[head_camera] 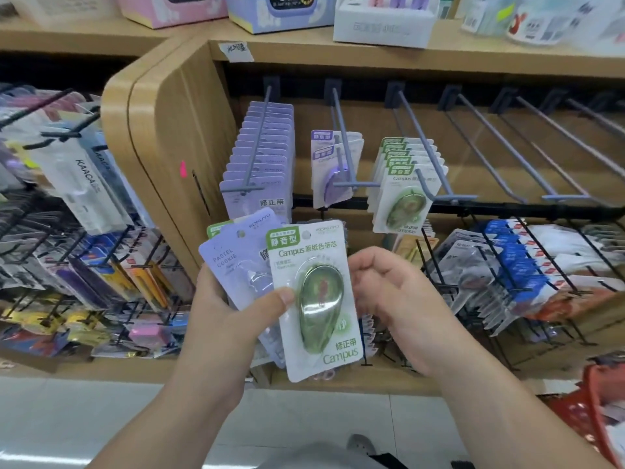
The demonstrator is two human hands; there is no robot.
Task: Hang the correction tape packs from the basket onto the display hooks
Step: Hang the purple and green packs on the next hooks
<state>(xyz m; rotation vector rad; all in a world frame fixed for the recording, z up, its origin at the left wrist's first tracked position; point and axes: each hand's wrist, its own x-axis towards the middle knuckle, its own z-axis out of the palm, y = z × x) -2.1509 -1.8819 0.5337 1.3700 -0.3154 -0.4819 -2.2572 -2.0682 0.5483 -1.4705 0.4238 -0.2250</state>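
Head view: the left hand point(236, 313) pinches fanned packs point(233, 262) at centre frame, the green pack point(314, 299) foremost, upright, hole uppermost. Its matching hook point(424, 143) lies above and right. The right hand point(389, 292), loosely curled and empty, waits just beside the green pack, nearer that hook.

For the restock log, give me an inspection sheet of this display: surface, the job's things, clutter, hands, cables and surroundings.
Surface: wooden display unit; grey hooks, the right ones bare.
Job's things: green pack in front of a purple pack, fanned in hand; hung green packs on the third hook, hung purple packs on the first two; red basket lower right.
Clutter: paper label on the shelf edge.
Hands: left hand grips the fanned packs, thumb on the green one; right hand loosely curled beside it, holding nothing.
Cables: nothing seen.
Surroundings: wire racks of stationery left and lower right; boxes above.
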